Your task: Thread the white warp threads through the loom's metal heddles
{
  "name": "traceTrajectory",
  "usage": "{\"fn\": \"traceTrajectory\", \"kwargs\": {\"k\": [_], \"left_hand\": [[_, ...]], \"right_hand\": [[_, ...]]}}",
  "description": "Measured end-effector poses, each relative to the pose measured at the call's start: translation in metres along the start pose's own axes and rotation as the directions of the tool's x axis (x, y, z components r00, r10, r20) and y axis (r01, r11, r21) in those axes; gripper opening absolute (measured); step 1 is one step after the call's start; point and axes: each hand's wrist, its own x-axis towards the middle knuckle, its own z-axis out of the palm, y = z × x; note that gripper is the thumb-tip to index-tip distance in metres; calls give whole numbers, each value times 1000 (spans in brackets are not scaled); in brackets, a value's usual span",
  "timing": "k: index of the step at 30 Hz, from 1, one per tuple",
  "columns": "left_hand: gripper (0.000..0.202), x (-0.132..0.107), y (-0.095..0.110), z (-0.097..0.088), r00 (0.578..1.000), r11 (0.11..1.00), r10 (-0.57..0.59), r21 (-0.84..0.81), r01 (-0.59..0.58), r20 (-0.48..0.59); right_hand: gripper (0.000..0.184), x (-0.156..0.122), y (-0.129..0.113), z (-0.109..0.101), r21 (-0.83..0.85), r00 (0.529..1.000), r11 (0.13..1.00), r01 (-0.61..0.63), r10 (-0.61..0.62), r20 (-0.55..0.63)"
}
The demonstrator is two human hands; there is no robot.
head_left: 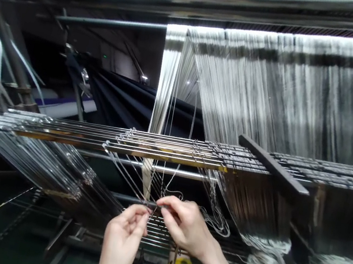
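Note:
On a loom, my left hand (124, 234) is closed in a pinch where several thin heddle wires (127, 176) slant down and converge. Close beside it on the right, my right hand (188, 227) also pinches, its fingertips nearly meeting those of the left. What lies between the right fingertips is too thin and blurred to name. Behind the hands, a flat bundle of pale warp threads (166, 84) hangs down to the fingertips. A few loose threads (173, 179) curl just above my right hand.
Metal heddle bars (167, 145) cross in front of me. A dark flat bar (273, 165) lies slanted over them at right. A wide sheet of warp threads (255, 91) hangs behind, with knotted ends (266, 261) below. More heddles (37, 162) bunch at left.

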Motion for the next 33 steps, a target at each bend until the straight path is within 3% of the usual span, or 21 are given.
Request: {"fn": "traceTrajectory", "kwargs": {"k": [6,11,13,16,18,21,23,26,29,33], "left_hand": [[17,-5,10,6,995,990,85,108,-89,46],[23,-9,1,5,999,998,-35,48,33,42],[23,-13,0,5,999,997,17,75,-20,45],[20,-17,1,3,990,984,134,124,-126,-52],[30,-16,2,-1,997,1000,-1,3,1,-72],[37,-13,2,-4,953,942,-274,-166,293,128],[31,-13,1,-2,925,926,-302,-160,343,232],[26,-17,2,2,960,961,-227,-121,248,164],[24,-25,7,7,997,997,-68,28,67,47],[23,-34,16,14,974,939,224,279,-203,-45]], "right_hand": [[9,5,-2,1,-65,996,996,-57,61,61],[17,0,-2,-3,40,997,998,44,-46,54],[11,1,-4,-2,23,996,1000,-7,5,91],[7,3,-6,-1,-16,993,999,-39,41,113],[15,0,-6,0,2,997,1000,11,-11,71],[24,-7,-3,2,77,991,990,114,-108,-85],[24,-11,1,3,127,975,978,162,-140,-171],[21,-13,5,2,187,975,964,187,-159,-156],[16,-7,2,-3,167,994,980,106,-107,-6],[9,7,-13,-11,51,977,997,-53,42,211]]}}
